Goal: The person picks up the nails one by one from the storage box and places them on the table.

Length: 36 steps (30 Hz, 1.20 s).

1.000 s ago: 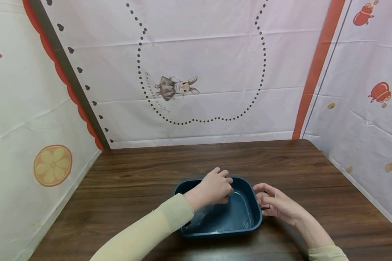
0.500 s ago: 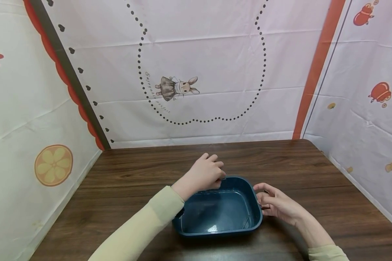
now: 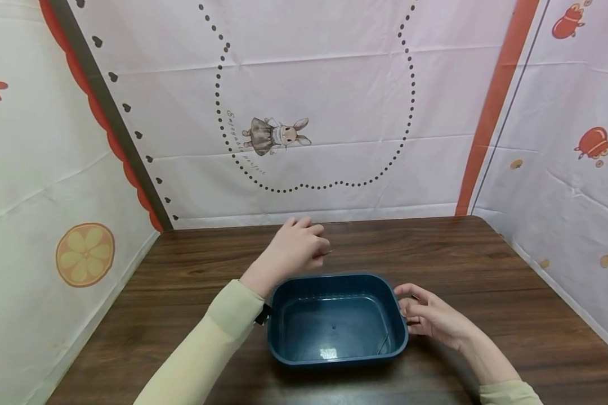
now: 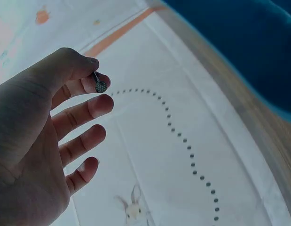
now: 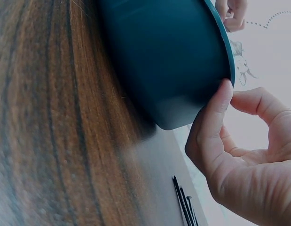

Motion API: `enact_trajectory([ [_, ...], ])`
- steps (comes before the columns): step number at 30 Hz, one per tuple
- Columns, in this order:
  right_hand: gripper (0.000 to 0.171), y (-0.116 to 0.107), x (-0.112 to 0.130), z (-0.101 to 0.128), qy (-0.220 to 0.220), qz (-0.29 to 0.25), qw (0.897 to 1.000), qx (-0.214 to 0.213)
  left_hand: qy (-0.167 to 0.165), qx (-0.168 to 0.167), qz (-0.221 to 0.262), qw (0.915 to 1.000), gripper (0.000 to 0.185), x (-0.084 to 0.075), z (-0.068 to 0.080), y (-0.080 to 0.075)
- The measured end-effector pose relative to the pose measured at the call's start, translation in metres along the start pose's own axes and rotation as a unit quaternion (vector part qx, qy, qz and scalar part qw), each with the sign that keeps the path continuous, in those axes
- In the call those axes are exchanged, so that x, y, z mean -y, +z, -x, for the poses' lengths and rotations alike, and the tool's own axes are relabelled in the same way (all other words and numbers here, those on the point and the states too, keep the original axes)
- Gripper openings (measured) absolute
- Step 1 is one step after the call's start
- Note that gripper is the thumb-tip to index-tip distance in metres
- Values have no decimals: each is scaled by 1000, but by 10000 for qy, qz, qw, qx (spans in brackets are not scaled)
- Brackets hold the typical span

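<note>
My left hand (image 3: pixel 291 250) is raised beyond the far left rim of a dark blue plastic tray (image 3: pixel 334 360). In the left wrist view its thumb and forefinger pinch a small metal nail (image 4: pixel 101 86), with its round, cross-hatched head showing. The other fingers are spread and slightly bent. My right hand (image 3: pixel 433 322) pinches the tray's right rim between thumb and finger, seen close up in the right wrist view. A thin nail (image 3: pixel 383 343) lies inside the tray near its front right corner.
The tray stands on a brown wood-grain table (image 3: pixel 208 264). Several dark nails (image 5: pixel 185 202) lie together on the table near my right hand. A printed white cloth (image 3: pixel 334 124) hangs behind the table and along both sides.
My left hand has come up out of the tray and moved left and away over its far rim, with the nail pinched. My right hand has stayed at the rim.
</note>
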State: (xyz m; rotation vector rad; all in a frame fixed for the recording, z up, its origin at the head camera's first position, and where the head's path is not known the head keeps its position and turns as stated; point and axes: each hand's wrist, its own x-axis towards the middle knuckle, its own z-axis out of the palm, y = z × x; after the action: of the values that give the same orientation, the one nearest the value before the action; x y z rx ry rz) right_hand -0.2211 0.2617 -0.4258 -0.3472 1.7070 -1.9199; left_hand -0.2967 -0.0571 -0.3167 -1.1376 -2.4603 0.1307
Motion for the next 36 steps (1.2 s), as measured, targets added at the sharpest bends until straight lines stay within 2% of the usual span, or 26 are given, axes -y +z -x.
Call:
enact_trajectory([
  [6, 23, -1, -1, 0, -157, -46, 9997, 190, -268, -210, 176, 9993, 19, 13, 15, -9],
  [13, 24, -2, -1, 1, -181, -122, 9995, 248, -565, -485, 217, 9970, 19, 26, 31, -8],
  [22, 25, -2, -1, 0, -180, -92, 9995, 236, -1293, -58, 485, 9904, 8, 40, 59, -10],
  [26, 25, -2, -1, 1, -230, -100, 9993, 265, -1546, -6, 661, 9858, 7, 48, 72, -9],
  [36, 25, 0, -1, 0, -218, -127, 9993, 291, -1798, 126, 788, 9805, 11, 57, 99, 5],
])
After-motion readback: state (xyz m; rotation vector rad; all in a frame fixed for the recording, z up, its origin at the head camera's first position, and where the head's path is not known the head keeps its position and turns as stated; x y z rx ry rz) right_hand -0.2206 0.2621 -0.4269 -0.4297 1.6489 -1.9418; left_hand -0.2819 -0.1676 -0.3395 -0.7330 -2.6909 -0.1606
